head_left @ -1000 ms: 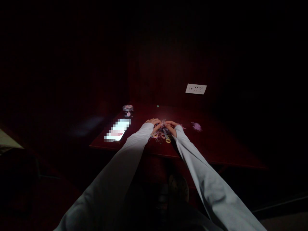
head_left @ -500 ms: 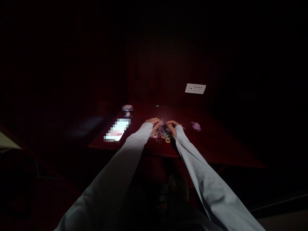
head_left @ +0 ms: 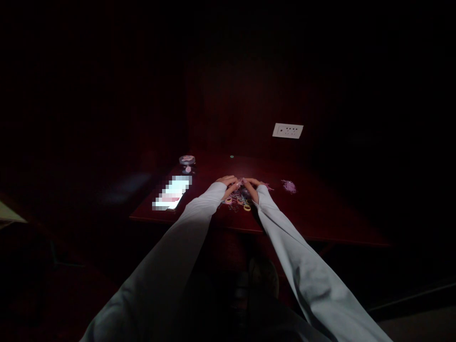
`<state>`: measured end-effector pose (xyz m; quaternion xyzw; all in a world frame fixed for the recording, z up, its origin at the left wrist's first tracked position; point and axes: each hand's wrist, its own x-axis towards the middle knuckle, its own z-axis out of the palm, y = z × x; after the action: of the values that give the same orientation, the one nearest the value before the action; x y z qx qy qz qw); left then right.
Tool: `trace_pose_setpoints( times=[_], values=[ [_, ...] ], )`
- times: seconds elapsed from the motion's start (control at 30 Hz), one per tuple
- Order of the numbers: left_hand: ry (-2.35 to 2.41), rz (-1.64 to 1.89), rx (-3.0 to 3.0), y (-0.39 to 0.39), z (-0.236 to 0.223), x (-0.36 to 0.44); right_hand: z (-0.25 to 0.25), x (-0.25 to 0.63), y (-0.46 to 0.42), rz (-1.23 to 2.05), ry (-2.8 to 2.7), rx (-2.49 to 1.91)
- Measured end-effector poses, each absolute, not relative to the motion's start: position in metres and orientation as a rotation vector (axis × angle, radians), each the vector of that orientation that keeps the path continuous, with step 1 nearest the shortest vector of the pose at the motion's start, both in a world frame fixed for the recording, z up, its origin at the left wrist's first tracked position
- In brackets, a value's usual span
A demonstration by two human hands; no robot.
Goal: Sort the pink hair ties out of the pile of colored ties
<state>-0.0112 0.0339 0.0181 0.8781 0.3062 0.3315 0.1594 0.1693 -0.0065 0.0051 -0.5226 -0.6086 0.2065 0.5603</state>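
Note:
A loose pile of small coloured hair elastics (head_left: 234, 199) lies on the dark red table. Thicker rings are among them, one of them a yellow hair tie (head_left: 247, 208) at the near side. My left hand (head_left: 228, 182) is closed over the far left of the pile, its fingertips pinching some pinkish elastics (head_left: 241, 181). From the other side my right hand (head_left: 253, 188) meets it, thumb and fingers closed on the same pinkish elastics. The fingertips nearly touch; the exact strands between them are too small to make out.
Right of my hands sits a separate clump of purple elastics (head_left: 289, 186). A lit phone (head_left: 174, 192) with a blurred screen lies at the left, with a round lidded jar (head_left: 187, 164) behind it. Farther back is a small green ring (head_left: 232, 156); a white socket plate (head_left: 288, 131) is on the wall.
My right hand has moved slightly left, so its fingertips now meet those of my left hand at the pinkish elastics. The whole view has shifted a little.

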Motion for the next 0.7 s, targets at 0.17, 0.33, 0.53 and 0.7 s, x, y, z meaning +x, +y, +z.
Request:
trace_pose_setpoints(
  times=[0.17,0.33,0.53,0.7],
  values=[
    [0.847,0.935,2.478,0.033,0.017,-0.011,0.003,0.172,-0.004,0.502,-1.443,-1.227],
    [0.835,0.884,2.504,0.033,0.016,-0.011,-0.001,0.178,0.002,0.490,-1.459,-1.206],
    [0.870,0.905,2.507,0.032,0.014,-0.012,0.000,0.181,0.001,0.524,-1.359,-1.204],
    [0.813,0.990,2.522,0.038,0.007,-0.011,0.000,0.184,-0.001,0.459,-1.324,-1.248]
  ],
)
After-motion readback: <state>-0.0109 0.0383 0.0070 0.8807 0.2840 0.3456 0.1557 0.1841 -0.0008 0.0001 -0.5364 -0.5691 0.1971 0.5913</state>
